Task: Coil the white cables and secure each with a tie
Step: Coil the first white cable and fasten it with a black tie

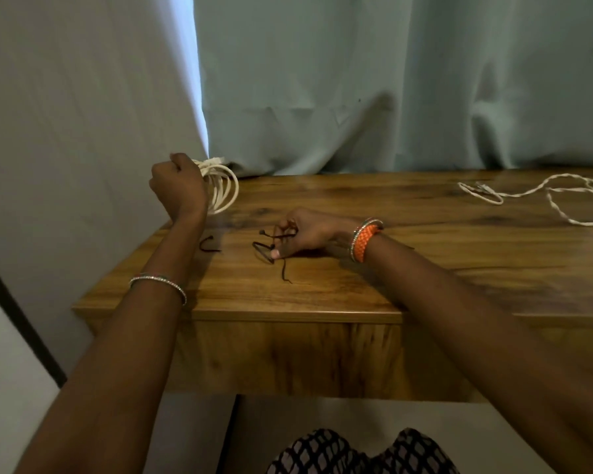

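My left hand (177,186) grips a coiled white cable (224,189), holding it just above the far left corner of the wooden table (322,292). My right hand (300,232) rests on the table's middle left and pinches a thin dark tie (277,236) between its fingers. Under that hand lie more dark ties (266,253), one trailing toward the front edge. Another dark tie (209,245) lies beside my left forearm. A second white cable (541,195) lies loose and uncoiled at the far right of the table.
A pale green curtain (391,97) hangs right behind the table's back edge. A grey wall (83,114) stands to the left. The table's front edge (288,316) is close to my lap.
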`<state>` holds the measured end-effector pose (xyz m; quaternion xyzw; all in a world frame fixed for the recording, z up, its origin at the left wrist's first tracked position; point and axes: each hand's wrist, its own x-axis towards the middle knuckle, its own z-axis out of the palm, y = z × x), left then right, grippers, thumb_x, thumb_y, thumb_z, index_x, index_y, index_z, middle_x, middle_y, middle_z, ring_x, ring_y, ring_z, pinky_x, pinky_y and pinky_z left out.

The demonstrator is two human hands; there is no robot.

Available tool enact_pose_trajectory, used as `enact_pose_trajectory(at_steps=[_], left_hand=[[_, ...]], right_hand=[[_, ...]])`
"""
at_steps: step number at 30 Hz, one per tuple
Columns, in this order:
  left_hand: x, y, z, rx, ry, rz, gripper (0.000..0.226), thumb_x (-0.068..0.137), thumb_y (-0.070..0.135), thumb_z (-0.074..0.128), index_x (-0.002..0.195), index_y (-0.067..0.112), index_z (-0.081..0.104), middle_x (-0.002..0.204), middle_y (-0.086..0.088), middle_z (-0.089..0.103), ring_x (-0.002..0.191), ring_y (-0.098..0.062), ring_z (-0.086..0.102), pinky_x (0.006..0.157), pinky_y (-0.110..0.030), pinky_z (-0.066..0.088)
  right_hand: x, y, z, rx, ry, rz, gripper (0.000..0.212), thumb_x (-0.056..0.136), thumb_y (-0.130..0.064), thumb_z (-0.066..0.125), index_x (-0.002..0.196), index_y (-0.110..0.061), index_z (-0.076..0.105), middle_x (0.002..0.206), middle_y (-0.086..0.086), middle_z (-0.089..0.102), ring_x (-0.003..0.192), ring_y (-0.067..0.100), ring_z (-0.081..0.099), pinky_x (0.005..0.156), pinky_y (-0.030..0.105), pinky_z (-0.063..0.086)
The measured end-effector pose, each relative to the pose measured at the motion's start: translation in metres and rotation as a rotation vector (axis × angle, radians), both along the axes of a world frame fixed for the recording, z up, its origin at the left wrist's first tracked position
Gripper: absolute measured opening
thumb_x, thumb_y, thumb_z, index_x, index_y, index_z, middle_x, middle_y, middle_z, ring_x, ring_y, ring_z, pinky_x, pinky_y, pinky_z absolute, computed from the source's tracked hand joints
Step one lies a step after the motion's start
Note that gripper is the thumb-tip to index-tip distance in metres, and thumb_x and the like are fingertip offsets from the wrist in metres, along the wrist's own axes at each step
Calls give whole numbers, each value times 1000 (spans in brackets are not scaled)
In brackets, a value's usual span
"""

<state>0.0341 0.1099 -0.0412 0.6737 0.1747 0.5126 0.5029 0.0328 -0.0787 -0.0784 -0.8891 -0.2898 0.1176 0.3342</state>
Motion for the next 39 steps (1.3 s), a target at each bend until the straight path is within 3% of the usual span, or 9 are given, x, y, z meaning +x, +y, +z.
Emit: enact_pose_trajectory(at_steps=[3,9,13,17,22,26,31,35,39], left_hand=[[-8,19,0,15,-21,35,41,97,15,36,86,-19,57,93,-32,64,93,-41,58,76,-40,38],[-7,49,-9,39,-8,77,44,95,16,38,80,-18,60,84,-35,64,81,-42,62,70,-41,42],[-3,52,-9,20,18,54,44,96,17,38,83,-18,61,87,-34,65,84,-41,62,71,-41,42],[9,37,-7,-6,65,17,43,96,18,37,87,-18,61,92,-33,64,88,-41,61,71,-40,41],[32,-22,10,-5,80,-55,41,96,17,37,97,-17,60,103,-33,62,99,-42,58,78,-40,41],[54,-80,18,73,51,-136,42,96,16,37,96,-17,61,100,-34,63,98,-43,59,81,-41,41],[68,-146,9,191,-57,-288,38,95,10,37,78,-16,59,85,-33,64,81,-40,60,67,-39,34],[71,-172,6,231,-103,-403,23,94,6,38,103,-8,54,100,-24,62,92,-31,56,73,-31,34],[65,-182,4,224,-114,-494,24,91,2,37,110,-5,50,89,-10,54,77,-17,49,64,-19,32]], right_hand=[[17,28,0,4,-77,-84,18,76,-26,77,82,-15,64,81,0,62,80,15,55,72,30,43],[49,84,-1,86,-110,-148,16,78,-21,75,80,-16,60,86,5,63,83,18,57,71,29,46],[51,89,4,401,-11,-166,12,86,-19,64,96,-11,64,89,3,66,80,14,60,65,26,47],[45,64,20,552,-420,-291,23,95,-21,53,102,-8,72,100,6,72,88,9,60,71,18,39],[26,17,33,451,-481,-299,25,92,-22,57,70,-24,69,55,-3,61,56,11,57,65,30,49],[18,-21,31,375,-506,-456,29,82,-23,64,57,-9,70,43,-2,57,42,10,56,57,31,53],[30,-58,30,352,-387,-606,22,77,-21,66,64,-5,73,42,-2,54,44,12,52,60,33,51],[42,-69,28,484,-391,-677,25,78,-15,62,55,-9,60,52,3,54,53,21,53,50,24,39],[49,-63,19,696,-395,-714,24,80,-3,54,58,-4,64,52,5,53,54,23,51,49,23,34]])
